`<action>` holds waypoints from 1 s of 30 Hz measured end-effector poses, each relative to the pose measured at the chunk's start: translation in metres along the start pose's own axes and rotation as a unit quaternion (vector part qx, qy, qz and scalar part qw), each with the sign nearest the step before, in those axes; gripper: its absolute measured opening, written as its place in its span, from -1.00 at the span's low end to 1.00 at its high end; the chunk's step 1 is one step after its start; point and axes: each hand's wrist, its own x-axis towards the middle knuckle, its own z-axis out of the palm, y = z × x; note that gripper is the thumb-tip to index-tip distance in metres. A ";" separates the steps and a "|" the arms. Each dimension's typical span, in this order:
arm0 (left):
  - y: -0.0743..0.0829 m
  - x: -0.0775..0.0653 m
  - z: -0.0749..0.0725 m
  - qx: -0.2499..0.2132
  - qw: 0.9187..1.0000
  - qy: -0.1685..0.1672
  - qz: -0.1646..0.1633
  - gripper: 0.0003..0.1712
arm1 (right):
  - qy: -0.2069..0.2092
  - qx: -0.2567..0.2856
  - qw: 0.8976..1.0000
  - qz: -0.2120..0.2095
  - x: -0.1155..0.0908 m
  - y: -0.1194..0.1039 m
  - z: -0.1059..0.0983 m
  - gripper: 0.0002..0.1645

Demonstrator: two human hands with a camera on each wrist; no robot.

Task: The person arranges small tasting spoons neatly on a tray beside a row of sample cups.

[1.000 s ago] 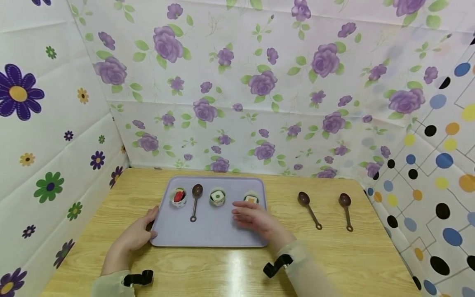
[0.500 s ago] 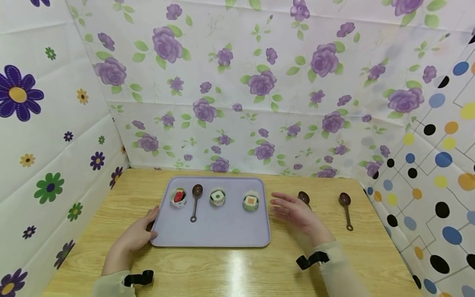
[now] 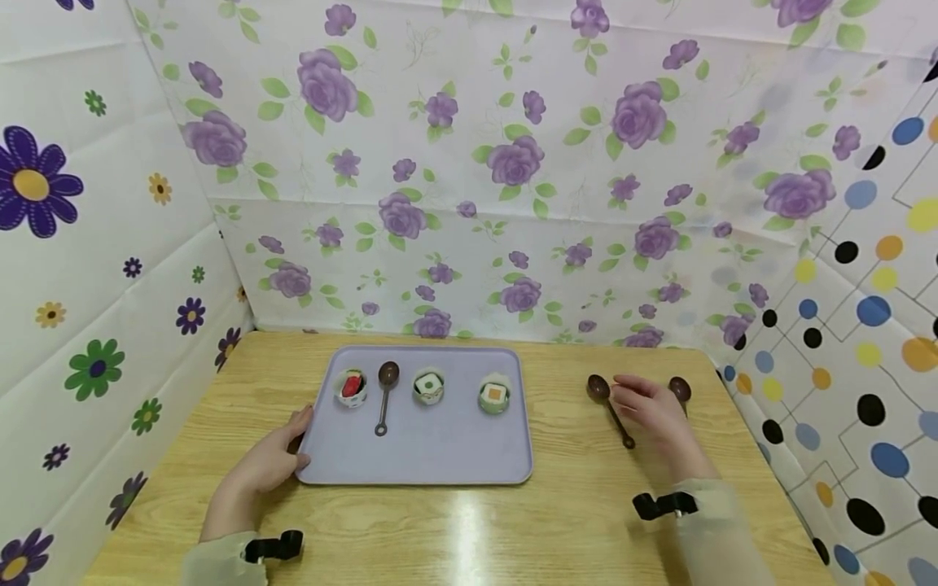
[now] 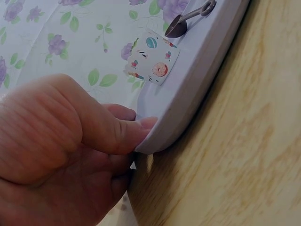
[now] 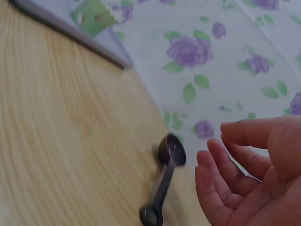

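At the left edge of a lilac tray (image 3: 454,452), my left hand (image 3: 269,460) pinches the rim; in the left wrist view the thumb lies on top of it. Over the table right of the tray, my right hand (image 3: 659,419) has loosely bent fingers with nothing between them. Its fingertips are beside a brown spoon (image 3: 597,387) lying on the wood, bowl toward the back. Another brown spoon (image 3: 680,388) lies farther right, its handle hidden behind the hand. In the right wrist view the nearer spoon (image 5: 171,150) lies apart from the fingers.
On the tray, left to right, stand a paper cup (image 3: 353,399) with a red piece, a third spoon (image 3: 388,374), a cup (image 3: 428,396) with a white piece, and a green cup (image 3: 494,403) with a white-and-orange piece. Floral sheeting (image 3: 469,163) walls the table's back.
My right hand has moved right, from above the tray's right part to beside the spoons on the table. The left hand keeps its place on the tray rim.
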 end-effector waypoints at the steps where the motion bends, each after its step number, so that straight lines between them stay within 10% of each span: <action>1: 0.000 0.000 0.000 0.001 1.000 0.001 0.001 0.01 | 0.008 -0.018 1.000 0.003 0.001 0.003 -0.003 -0.24; 12: 0.002 0.000 0.000 0.000 1.000 -0.002 -0.005 0.01 | -0.004 -0.079 0.997 -0.022 0.008 0.036 -0.028 -0.33; 30: 0.002 0.000 -0.001 -0.003 1.000 -0.004 -0.004 0.01 | -0.039 -0.135 0.990 -0.005 0.008 0.031 -0.013 -0.23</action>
